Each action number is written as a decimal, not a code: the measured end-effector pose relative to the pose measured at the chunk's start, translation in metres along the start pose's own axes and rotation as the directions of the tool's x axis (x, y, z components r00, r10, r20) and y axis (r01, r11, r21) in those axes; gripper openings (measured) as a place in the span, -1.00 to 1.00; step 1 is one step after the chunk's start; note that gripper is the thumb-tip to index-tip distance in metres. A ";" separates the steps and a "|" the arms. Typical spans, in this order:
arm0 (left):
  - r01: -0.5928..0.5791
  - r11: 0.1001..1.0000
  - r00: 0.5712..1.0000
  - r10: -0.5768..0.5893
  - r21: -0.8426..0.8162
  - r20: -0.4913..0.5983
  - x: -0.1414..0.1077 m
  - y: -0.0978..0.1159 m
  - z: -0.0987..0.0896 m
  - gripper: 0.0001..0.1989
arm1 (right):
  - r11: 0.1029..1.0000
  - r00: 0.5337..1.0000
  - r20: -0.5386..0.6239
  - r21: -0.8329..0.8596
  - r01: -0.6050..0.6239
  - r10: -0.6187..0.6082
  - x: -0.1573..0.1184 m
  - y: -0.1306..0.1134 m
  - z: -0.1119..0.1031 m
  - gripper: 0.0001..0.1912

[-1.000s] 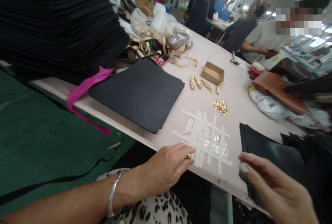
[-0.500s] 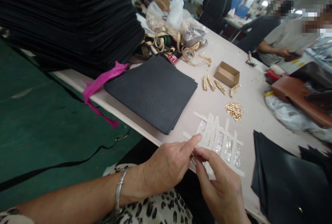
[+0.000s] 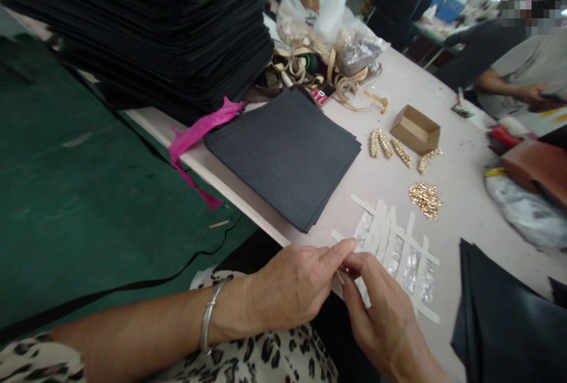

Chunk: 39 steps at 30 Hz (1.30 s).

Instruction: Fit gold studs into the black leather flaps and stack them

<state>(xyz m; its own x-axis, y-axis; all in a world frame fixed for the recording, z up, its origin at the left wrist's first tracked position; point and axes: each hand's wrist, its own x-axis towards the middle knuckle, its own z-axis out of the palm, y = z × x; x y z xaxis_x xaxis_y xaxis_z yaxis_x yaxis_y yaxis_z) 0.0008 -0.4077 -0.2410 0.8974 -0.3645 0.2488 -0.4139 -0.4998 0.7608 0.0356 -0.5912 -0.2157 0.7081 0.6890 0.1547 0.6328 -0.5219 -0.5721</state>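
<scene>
My left hand and my right hand meet at the table's near edge, fingertips pinched together around a small gold-coloured piece, mostly hidden by the fingers. Just beyond them, white tape strips cross over clear plastic on the table. A loose pile of small gold pieces lies past the tape. Behind that are several gold bundles beside an open cardboard box.
Black sheets lie stacked at left centre, by a pink strip and a tall black stack. More black sheets lie at right. Bags are behind. Two people are across the table.
The view has shifted, so the table and its objects appear further right. Both hands remain together at the fingertips, and a bit more of the gold piece shows between them.
</scene>
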 end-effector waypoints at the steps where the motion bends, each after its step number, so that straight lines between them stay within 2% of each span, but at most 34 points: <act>1: 0.004 1.000 1.000 -0.004 0.003 0.005 0.000 0.000 -0.001 -0.37 | 1.000 1.000 0.015 -0.002 0.004 -0.004 0.001 0.000 0.000 -0.80; 6: 0.005 1.000 1.000 -0.006 -0.028 -0.024 -0.005 -0.002 -0.009 -0.39 | 0.998 0.997 0.063 -0.009 0.055 -0.054 0.012 -0.003 0.000 -0.83; 10: 0.015 0.994 0.996 -0.024 -0.106 -0.085 -0.012 -0.004 -0.017 -0.42 | 0.990 0.990 0.031 -0.017 0.137 -0.136 0.028 -0.008 0.004 -0.85; 14: 0.044 0.986 0.989 -0.066 -0.159 -0.134 -0.019 -0.006 -0.031 -0.47 | 0.972 0.974 0.021 -0.061 0.225 -0.224 0.046 -0.015 0.008 -0.89; 19: 0.088 0.964 0.981 -0.127 -0.251 -0.144 -0.026 -0.007 -0.049 -0.57 | 0.955 0.957 0.041 -0.062 0.289 -0.287 0.068 -0.023 0.009 -0.88; 22: 0.091 0.943 0.975 -0.150 -0.320 -0.165 -0.030 -0.010 -0.056 -0.55 | 0.944 0.945 0.052 -0.060 0.324 -0.321 0.077 -0.028 0.010 -0.87; 26: 0.107 0.928 0.972 -0.173 -0.358 -0.157 -0.035 -0.015 -0.060 -0.48 | 0.946 0.945 0.070 -0.036 0.323 -0.320 0.084 -0.034 0.015 -0.86; 31: 0.063 0.916 0.972 -0.146 -0.396 -0.184 -0.037 -0.020 -0.060 -0.39 | 0.950 0.949 0.070 -0.018 0.311 -0.309 0.087 -0.041 0.018 -0.86; 39: 0.052 0.900 0.968 -0.152 -0.432 -0.200 -0.039 -0.022 -0.059 -0.39 | 0.955 0.954 0.054 0.003 0.296 -0.296 0.089 -0.046 0.022 -0.85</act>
<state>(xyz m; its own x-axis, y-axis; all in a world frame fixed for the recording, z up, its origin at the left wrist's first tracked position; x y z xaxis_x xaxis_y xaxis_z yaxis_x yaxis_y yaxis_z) -0.0162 -0.3364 -0.2323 0.9622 -0.1191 0.2451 -0.2598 -0.1297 0.9569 0.0622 -0.4949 -0.1931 0.4714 0.8384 0.2736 0.8130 -0.2928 -0.5033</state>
